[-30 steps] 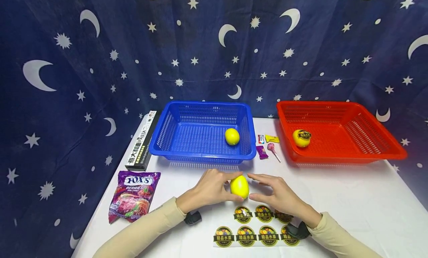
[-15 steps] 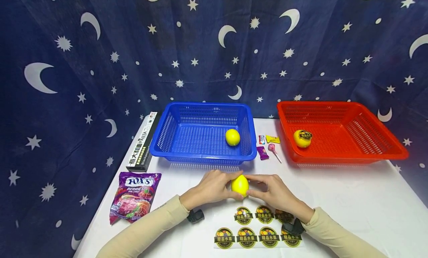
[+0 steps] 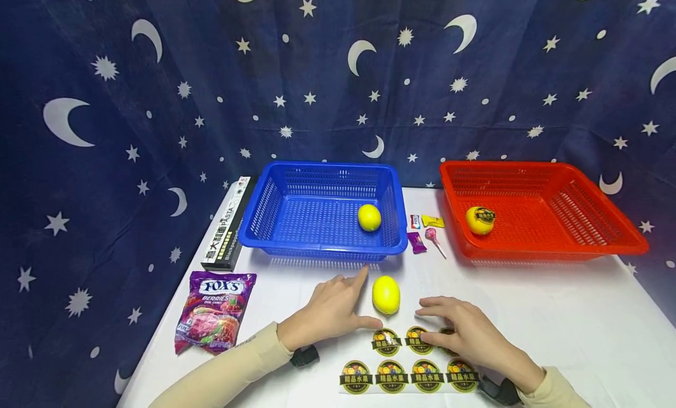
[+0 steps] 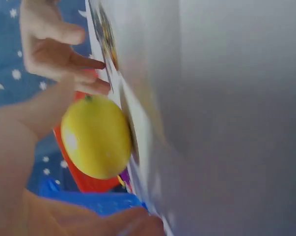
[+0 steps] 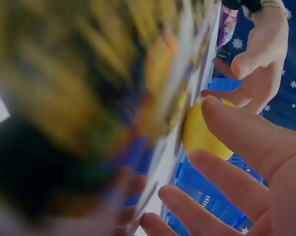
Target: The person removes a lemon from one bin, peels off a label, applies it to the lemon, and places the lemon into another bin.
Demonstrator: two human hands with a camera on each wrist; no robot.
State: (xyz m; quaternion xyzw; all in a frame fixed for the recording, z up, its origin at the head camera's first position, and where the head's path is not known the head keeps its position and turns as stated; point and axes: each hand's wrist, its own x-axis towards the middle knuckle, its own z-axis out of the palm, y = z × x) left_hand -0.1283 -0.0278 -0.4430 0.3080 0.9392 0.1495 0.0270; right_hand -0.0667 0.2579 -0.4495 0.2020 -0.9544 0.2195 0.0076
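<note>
A yellow lemon (image 3: 386,294) rests on the white table, just beyond a sheet of round black-and-gold fruit stickers (image 3: 391,375). My left hand (image 3: 330,308) lies left of the lemon, thumb and index finger spread wide on either side of it; in the left wrist view the lemon (image 4: 96,137) sits between them, ungripped. To the right, over the sticker sheet, my right hand (image 3: 467,331) has its fingers apart and holds nothing. It covers part of the upper sticker row. The right wrist view has the lemon (image 5: 201,132) behind the right thumb.
Behind stand a blue basket (image 3: 317,248) with a lemon (image 3: 369,218) inside and a red basket (image 3: 549,255) with a stickered lemon (image 3: 480,221). Between them lie a lollipop (image 3: 432,235) and wrapped candies (image 3: 416,242). A candy bag (image 3: 215,311) and pasta box (image 3: 227,226) are at left.
Both hands have let go of the lemon, which now stands on the table slightly further right. The right hand has drawn back right and nearer; the left thumb and index finger have spread apart.
</note>
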